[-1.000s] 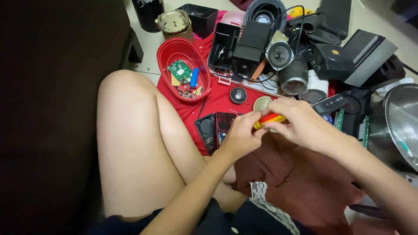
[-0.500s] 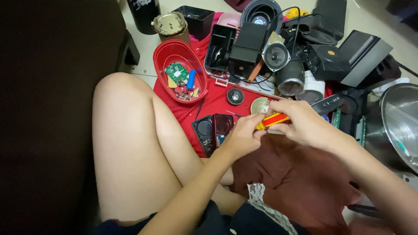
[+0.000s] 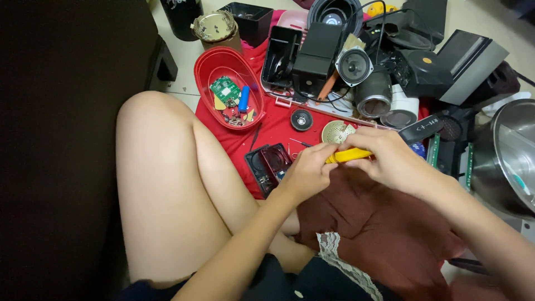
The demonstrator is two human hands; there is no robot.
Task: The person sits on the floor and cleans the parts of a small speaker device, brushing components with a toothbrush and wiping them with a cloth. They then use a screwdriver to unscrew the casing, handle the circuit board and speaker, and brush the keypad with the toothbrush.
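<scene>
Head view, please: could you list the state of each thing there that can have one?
Yellow-handled tool: held by both hands.
Left hand: closed on the tool.
Right hand: gripping its handle.
Red oval tub: open, holding small parts.
Small dark casing: opened, lying on the red cloth.
Steel pot: uncovered.

Home floor used as a makeshift repair spot. Person sits on pale tiles [image 3: 177, 89]; red cloth [image 3: 278, 125] spread over them. On the cloth: red tub [image 3: 207, 67] of circuit scraps. Behind the cloth: speaker parts [image 3: 353, 66], black casings [image 3: 317, 56]. Right of it: steel pot [image 3: 510, 156].
</scene>
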